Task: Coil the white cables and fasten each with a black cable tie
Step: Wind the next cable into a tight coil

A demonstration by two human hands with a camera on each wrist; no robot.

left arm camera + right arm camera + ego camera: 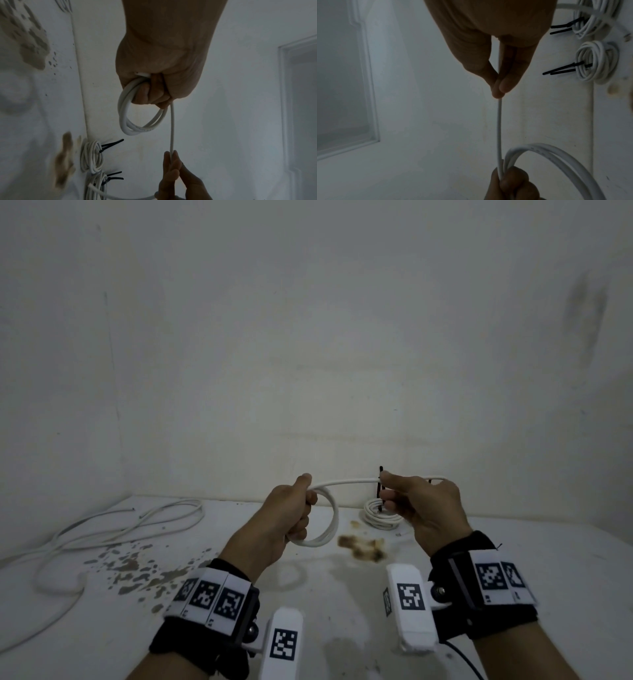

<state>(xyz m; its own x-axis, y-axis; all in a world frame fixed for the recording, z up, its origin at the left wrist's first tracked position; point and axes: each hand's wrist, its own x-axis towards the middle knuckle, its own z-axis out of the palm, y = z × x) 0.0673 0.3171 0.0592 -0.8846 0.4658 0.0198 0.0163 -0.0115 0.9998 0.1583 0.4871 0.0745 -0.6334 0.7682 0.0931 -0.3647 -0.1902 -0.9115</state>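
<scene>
- Nearest, the left hand (294, 510) is clenched round a small coil (323, 520) of white cable, a few loops hanging below the fist, held up above the table (531, 559).
- From that fist a straight run of the same cable (346, 482) stretches across to the right hand (419, 505), which pinches it between thumb and fingertips (500, 86); the free tail goes on past the right hand.
- Judged step: coiling, midway. No tie is on this coil yet.
- Next move likely calls for bringing the pinched run round onto the left-hand loops, keeping tension even so the loops match.
- Farther, by the wall, finished bundles (597, 60) lie with black cable ties (563, 69) sticking out.
- Far left, a loose white cable (113, 534) sprawls on the table, uncoiled.
</scene>
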